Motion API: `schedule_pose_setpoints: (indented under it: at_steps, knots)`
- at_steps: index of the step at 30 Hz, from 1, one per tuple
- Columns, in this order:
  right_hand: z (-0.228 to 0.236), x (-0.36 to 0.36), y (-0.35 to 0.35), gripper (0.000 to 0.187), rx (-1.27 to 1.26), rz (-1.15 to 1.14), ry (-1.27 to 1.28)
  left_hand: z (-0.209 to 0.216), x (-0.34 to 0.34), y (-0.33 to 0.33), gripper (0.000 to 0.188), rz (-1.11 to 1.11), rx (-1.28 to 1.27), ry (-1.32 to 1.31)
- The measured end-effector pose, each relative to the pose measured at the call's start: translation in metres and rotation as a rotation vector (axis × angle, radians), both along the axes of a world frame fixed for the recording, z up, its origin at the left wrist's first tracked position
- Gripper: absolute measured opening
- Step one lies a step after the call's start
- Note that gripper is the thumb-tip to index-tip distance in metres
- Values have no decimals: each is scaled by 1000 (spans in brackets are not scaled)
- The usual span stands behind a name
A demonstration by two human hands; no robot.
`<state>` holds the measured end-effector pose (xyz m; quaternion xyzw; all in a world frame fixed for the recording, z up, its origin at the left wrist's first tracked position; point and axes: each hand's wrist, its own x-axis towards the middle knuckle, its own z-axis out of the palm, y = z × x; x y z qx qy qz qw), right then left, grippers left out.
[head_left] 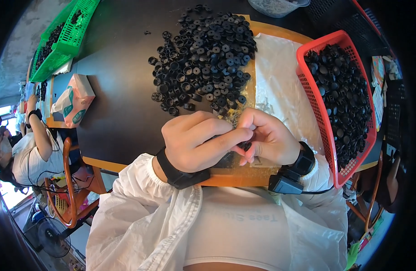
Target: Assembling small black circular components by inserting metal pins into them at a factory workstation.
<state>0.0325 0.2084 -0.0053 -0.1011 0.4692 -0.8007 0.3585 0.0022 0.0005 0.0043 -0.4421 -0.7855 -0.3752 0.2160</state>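
Handwork at near edge of dark bench (122,117): apparently fitting small black plastic piece (245,146), clamped in right hand (273,140); cannot tell grip of left hand (196,141); probably needs careful alignment next.

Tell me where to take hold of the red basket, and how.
Best by the rim of the red basket, midway along both long sides, coming from above: black parts fill it but leave the rim bare, and an oblong basket so loaded would likely tip if held by one end.
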Motion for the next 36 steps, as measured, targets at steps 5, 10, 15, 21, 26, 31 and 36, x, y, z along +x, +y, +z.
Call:
schedule_pose_setpoints:
  at_steps: [5,10,15,21,26,31,36]
  knots:
    - [4,1,-1,27,-46,-48,-4,3,2,-2,44,31,-63,0]
    - [5,3,2,26,-75,-8,-38,5,0,-3,43,-62,53,-54]
    - [6,1,0,26,-74,-37,-51,5,-2,-5,44,-71,-4,-33]
    - [6,1,1,20,8,-51,15,8,0,-8,41,-108,-123,-37]
    - [15,10,-8,17,143,-173,-2,11,3,-8,43,-133,-148,-107]
    - [14,10,-1,15,12,-107,25,5,6,-2,42,-260,12,-168]
    - [13,10,1,13,-1,-135,43,6,1,2,42,-246,18,-165]
